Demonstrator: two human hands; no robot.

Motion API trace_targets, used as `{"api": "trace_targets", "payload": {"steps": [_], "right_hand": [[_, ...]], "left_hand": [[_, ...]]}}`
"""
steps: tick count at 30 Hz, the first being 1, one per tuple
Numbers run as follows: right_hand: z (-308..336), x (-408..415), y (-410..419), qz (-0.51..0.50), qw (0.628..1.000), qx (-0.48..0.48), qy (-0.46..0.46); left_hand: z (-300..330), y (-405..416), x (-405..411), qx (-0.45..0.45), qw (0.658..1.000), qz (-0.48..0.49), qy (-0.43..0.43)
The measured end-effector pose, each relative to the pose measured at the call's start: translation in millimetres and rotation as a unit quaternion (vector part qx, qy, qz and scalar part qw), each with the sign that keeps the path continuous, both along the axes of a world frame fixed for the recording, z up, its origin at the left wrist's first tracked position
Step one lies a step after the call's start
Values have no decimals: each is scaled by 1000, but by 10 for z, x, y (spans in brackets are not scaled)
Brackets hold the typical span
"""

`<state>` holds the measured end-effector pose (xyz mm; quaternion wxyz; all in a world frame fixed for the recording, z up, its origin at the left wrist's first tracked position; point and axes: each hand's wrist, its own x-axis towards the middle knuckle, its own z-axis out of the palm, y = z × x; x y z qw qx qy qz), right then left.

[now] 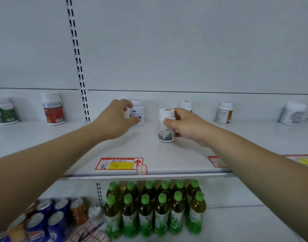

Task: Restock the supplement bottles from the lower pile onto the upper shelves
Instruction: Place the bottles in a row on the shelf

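Supplement bottle point(165, 126) stands upright on the upper shelf point(114, 147) — the right hand point(186, 126) grips it from 3 o'clock. At 9 o'clock, the left hand point(114, 117) curls around a small white bottle point(127, 112) beside a blue-label bottle point(138, 111).

We are in a shop: white metal shelving on a slotted upright point(78, 55), a red-and-yellow price label point(119, 163) on the upper shelf's point(149, 154) front edge, and green-capped tea bottles point(154, 208) ranked beside soda cans point(50, 217) below.
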<state>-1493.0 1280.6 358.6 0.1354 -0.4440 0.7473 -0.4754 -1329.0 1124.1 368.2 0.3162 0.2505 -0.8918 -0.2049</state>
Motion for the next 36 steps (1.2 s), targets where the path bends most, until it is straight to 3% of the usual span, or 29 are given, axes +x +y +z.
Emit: {"api": "trace_targets", "payload": {"steps": [3,5,8,13,21,27,36], "right_hand": [[48,-278,219,-27,999,-20,-14],[35,-493,365,-50,998,-21,-17],[-15,-747,507,-63,998,-3,-23],[14,-1098,579,-47,998,19,25],[23,-1420,388,-51,989,40,134],[43,-1550,271,-62,957,83,270],[22,-1558,135,-71,944,113,303]], "left_hand": [[-9,498,-202,-12,981,-66,-180],[-56,808,-431,-14,962,-93,-255],[-153,1109,-772,-9,946,-92,-310],[-267,1207,-1048,-38,927,1,-373],[-313,1228,-1044,-48,922,27,-384],[-297,1260,-1027,-40,924,33,-378],[-312,1218,-1031,-17,936,30,-351]]}}
